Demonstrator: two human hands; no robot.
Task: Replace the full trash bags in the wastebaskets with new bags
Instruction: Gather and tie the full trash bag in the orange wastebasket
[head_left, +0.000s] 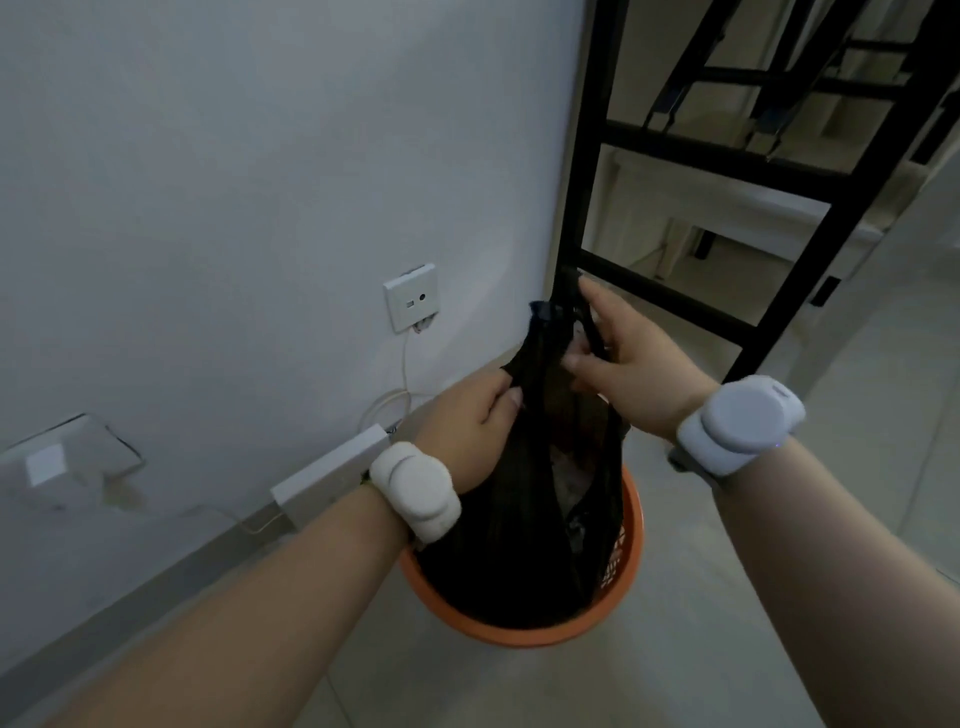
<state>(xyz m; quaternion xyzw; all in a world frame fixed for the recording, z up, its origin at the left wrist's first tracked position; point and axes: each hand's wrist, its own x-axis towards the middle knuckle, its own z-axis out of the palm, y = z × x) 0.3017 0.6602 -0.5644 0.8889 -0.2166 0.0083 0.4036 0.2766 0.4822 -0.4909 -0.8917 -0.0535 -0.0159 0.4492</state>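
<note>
An orange wastebasket stands on the floor by the wall. A full black trash bag sits in it, its top drawn up above the rim. My left hand pinches the bag's left handle between thumb and fingers. My right hand grips the right handle strip and holds it up, fingers curled round it. Pale rubbish shows faintly through the thin plastic. Both wrists wear white bands.
A black metal frame with rungs rises right behind the basket. A wall socket with a thin cable, a white box on the skirting and a loose wall plate lie to the left. Pale tiled floor extends to the right.
</note>
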